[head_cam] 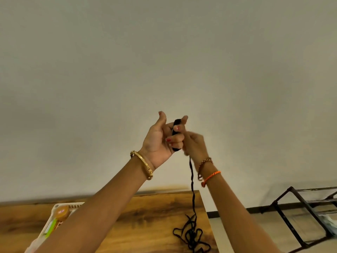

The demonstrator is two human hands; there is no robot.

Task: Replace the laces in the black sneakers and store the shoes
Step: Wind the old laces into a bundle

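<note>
Plain wall (164, 52) behind raised hands, wooden table (145, 216) at six o'clock.
Left hand (160, 139) curled round wound black lace (176, 132); right hand (193, 145) pinched its strand, the loose end piled at five o'clock.

Both arms raised; left hand (160, 139) fingers curled, right hand (194, 145) curled, touching left.
</note>
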